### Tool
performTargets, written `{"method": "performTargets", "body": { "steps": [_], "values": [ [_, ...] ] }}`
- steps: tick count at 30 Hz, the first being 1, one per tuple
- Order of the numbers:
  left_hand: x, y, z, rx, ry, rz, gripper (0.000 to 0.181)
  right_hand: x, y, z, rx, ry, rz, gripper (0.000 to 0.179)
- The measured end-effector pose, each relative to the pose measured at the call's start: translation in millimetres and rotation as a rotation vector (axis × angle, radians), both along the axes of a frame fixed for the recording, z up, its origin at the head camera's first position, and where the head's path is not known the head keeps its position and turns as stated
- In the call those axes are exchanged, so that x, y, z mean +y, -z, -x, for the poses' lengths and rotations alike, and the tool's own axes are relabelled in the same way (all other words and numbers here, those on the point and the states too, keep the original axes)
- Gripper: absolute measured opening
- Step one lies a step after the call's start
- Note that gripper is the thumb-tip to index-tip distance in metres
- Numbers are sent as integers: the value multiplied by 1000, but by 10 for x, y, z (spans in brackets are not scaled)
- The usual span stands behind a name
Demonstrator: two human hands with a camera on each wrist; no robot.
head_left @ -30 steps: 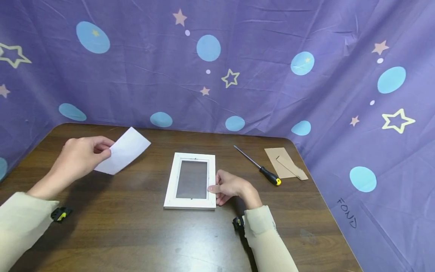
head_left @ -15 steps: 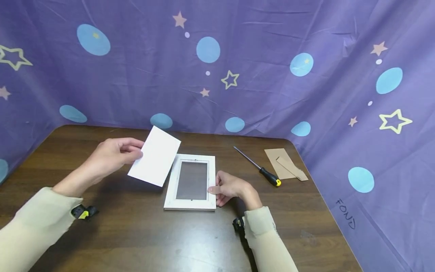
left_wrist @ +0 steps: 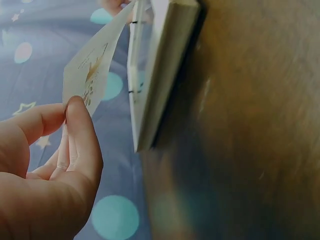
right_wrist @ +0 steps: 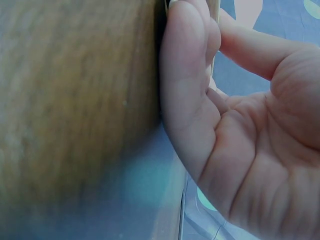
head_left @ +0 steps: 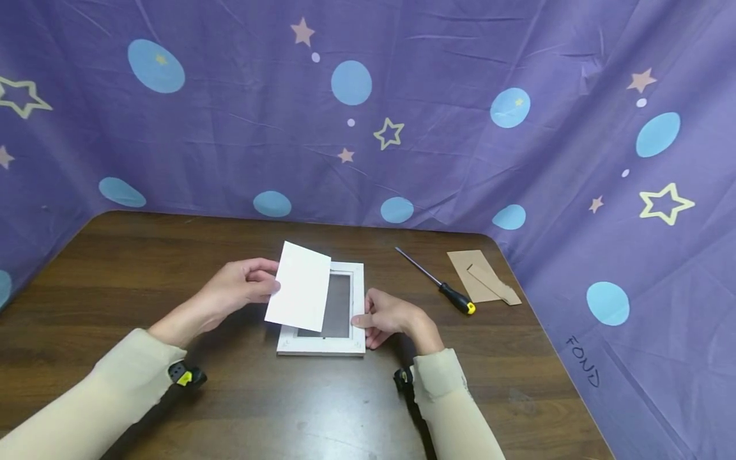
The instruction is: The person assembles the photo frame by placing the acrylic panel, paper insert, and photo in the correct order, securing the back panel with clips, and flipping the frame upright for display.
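Right hand [right_wrist: 240,145] up close, fingers together, thumb reaching across to them. Bit of pale frame [right_wrist: 215,7] pinched between, up top, mostly hidden. Brown wood table [right_wrist: 70,95] next to fingers, all blurry. Bluish cloth [right_wrist: 234,77] behind, with green spots.

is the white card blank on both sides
No, the left wrist view shows dark print and a yellowish mark on one face of the white card that the left hand pinches.
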State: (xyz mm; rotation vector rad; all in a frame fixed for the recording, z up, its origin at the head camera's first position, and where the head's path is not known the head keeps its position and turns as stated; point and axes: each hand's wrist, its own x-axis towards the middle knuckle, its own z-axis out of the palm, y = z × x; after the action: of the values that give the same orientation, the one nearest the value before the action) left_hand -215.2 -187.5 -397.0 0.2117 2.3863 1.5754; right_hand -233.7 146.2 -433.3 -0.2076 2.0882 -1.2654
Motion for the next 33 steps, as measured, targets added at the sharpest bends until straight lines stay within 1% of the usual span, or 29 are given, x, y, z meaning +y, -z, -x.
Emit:
{"method": "performTargets", "body": {
  "steps": [5, 12, 18, 24, 28, 33],
  "values": [
    [93, 71, -5, -36, -12, -9, 62, -1, -3, 0, 6, -8, -3, 29],
    [169, 122, -8, -75, -16, -44, 61, -3, -20, -7, 14, -9, -5, 29],
    [220, 157, -4, -93, -26, -44, 59, -6, -28, -6, 12, -9, -1, 29],
    [252, 171, 12, -76, -18, 21, 60, -3, -25, -5, 12, 4, -2, 29],
    [268, 192, 0, -51, -13, 93, 62, -6, -32, -20, 17, -1, -5, 30],
    [302, 219, -17, 5, -22, 200, 63, -9, -30, -16, 10, 0, -11, 29]
  ]
}}
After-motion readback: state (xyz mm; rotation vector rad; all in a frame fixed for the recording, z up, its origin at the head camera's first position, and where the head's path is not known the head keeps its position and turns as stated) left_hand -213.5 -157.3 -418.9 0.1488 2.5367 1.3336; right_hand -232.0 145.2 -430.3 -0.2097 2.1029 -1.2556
